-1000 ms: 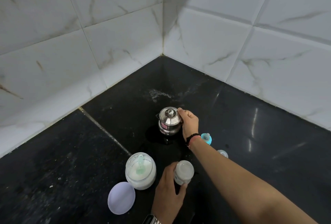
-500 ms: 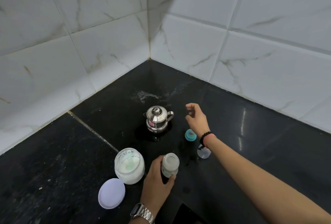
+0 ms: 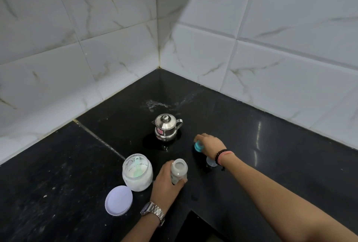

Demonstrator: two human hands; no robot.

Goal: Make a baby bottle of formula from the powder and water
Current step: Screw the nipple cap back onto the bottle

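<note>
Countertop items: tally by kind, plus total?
Kettle: 1
Powder jar: 1
Jar lid: 1
Scoop, inside the jar: 1
Baby bottle: 1
Teal bottle ring: 1
Clear cap: 1
Total: 7

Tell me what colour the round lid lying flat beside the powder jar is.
Pale lilac, nearly white; the lid shows best in the head view, the only one.

Left wrist: steel watch point(image 3: 153, 210). Right: black beads point(image 3: 219, 154), maybe pink band point(image 3: 224, 153).
</note>
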